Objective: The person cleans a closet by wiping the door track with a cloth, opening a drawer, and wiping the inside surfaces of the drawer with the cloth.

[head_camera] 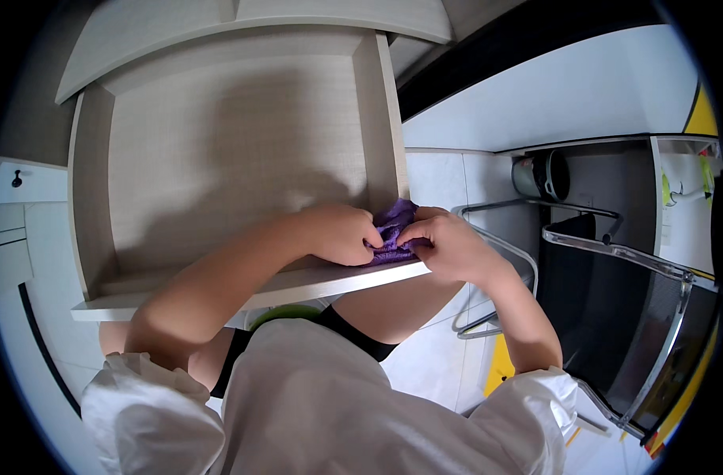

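A purple cloth point(395, 228) is bunched at the near right corner of a pulled-out wooden drawer point(236, 148). My left hand point(343, 234) reaches across the drawer and pinches the cloth from inside the corner. From the outer side, my right hand point(447, 243) grips the cloth between thumb and fingers. The cloth lies over the end of the right side wall point(382, 119) and against the inside of the drawer front point(337, 284). It covers the corner joint, and my fingers hide part of it.
The drawer stands out over my thighs. To the right are a chair point(622, 249) with a chromed metal frame and dark mesh, and a trash bin point(542, 175) with a black liner on the tiled floor point(438, 178). A green seat point(284, 314) shows beneath me.
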Motion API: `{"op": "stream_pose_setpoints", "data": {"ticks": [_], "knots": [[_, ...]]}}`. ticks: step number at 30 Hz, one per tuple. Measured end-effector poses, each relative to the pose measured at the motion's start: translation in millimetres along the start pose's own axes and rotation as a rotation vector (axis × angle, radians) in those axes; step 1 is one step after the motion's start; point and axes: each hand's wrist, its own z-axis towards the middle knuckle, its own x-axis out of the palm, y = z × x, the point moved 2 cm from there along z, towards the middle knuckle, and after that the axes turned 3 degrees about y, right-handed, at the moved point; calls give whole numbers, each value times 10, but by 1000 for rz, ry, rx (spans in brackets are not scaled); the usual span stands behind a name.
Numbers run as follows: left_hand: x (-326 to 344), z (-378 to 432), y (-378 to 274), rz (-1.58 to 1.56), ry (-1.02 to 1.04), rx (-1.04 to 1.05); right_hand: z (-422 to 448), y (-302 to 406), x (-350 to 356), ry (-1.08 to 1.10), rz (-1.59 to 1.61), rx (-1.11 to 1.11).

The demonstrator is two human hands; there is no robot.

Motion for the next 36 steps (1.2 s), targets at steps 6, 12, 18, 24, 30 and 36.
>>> {"op": "stream_pose_setpoints", "data": {"ticks": [6,12,18,24,30,36], "knots": [[163,83,63,18,-68,36,11,-77,-44,62,121,-49],[43,87,-70,76,-25,-2,-5,-13,-30,18,190,-29],[-199,-83,40,-102,-49,-119,130,-57,19,78,90,-4],[-172,79,105,-243,-438,-204,323,-205,-113,-410,-13,-213],[-278,3,194,-188,-520,-177,238,-257,-29,-256,182,-135],[-80,48,77,-132,-204,-44,56,-298,99,19,320,-199]]}}
